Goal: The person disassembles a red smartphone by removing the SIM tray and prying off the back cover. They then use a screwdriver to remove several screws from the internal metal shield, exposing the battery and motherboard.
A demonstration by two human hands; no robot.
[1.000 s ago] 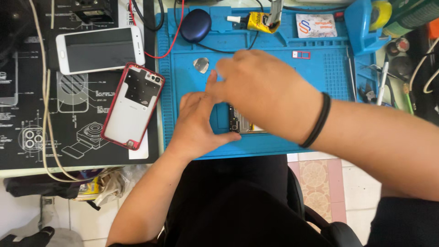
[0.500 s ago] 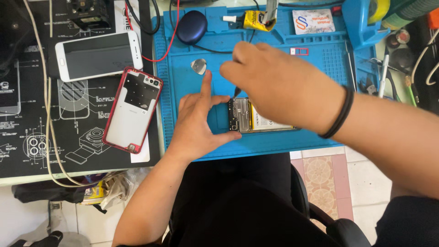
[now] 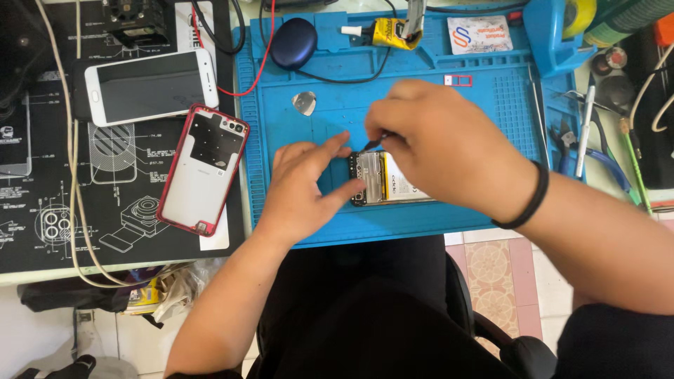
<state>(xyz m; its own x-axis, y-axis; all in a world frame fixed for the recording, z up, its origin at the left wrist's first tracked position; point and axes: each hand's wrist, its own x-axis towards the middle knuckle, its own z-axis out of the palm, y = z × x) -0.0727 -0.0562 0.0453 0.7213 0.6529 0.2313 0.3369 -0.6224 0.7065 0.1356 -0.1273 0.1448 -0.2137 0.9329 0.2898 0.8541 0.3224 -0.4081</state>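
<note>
An opened phone point(image 3: 382, 179) with its battery showing lies on the blue work mat point(image 3: 449, 119) near the front edge. My left hand point(image 3: 305, 182) steadies the phone's left end with thumb and fingers. My right hand point(image 3: 439, 147) hovers over the phone and pinches a thin dark tool point(image 3: 371, 144) whose tip touches the phone's top left corner. Most of the phone is hidden under my right hand.
A red-rimmed phone back cover point(image 3: 203, 168) and a white phone point(image 3: 151, 85) lie on the black mat at left. A pick point(image 3: 304, 103), a dark blue oval case point(image 3: 293, 42), a yellow tube point(image 3: 390, 31) and a card point(image 3: 479, 34) sit at the back. Hand tools point(image 3: 586, 133) lie right.
My right hand has lifted and shifted right, uncovering the phone's left part. The tool tip now sits at the phone's top corner. My left hand stays on the phone's left end.
</note>
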